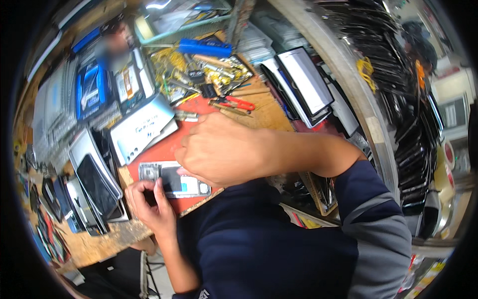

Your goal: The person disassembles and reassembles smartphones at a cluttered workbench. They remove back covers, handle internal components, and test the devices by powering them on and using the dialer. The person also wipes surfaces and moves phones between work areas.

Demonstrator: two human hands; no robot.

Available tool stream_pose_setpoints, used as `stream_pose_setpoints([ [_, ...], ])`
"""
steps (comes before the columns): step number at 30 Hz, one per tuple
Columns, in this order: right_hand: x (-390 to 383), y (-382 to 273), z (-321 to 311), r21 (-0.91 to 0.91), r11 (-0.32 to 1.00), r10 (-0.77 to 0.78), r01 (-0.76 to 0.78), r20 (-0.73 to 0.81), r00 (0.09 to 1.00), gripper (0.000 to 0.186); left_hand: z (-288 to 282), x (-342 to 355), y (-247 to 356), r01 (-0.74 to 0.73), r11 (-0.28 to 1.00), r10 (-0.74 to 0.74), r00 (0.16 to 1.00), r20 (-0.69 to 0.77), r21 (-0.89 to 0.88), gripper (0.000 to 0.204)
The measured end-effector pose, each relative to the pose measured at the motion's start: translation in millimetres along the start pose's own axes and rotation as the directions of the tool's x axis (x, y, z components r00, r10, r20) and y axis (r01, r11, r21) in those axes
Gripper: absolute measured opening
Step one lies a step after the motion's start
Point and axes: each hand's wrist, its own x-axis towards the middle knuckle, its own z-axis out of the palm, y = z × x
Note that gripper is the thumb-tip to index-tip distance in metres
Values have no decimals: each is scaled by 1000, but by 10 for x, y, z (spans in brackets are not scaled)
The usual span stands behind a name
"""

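Note:
An opened phone (pixel 172 188) lies on the red mat (pixel 191 104), its back off and its dark battery and pale inner frame showing. My left hand (pixel 152 205) is at the phone's left end, thumb and forefinger curled against its near edge. Over the phone's right half bends my right hand (pixel 219 149), closed, knuckles up. Its fingertips come down by the battery, and whatever they hold is hidden beneath the hand. Beyond both hands rests a silvery phone back cover (pixel 142 128) with handwriting and camera holes.
Red-handled pliers (pixel 240 103) and a heap of small parts (pixel 219 74) lie farther back, beside a blue tool (pixel 204 48). Phones and panels (pixel 97 184) crowd the left. White-faced panels (pixel 304 79) stand at the right, next to a wooden post (pixel 348 74).

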Motion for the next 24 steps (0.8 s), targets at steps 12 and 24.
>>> stream_pose_setpoints([
  [12,-75,155,-260,122,988,-121,94,237,964,31,-43,-2,23,-75,995,67,990,127,59,29],
  [24,-157,205,-19,117,983,-141,142,-15,990,26,268,200,454,-274,939,136,851,507,208,10],
])
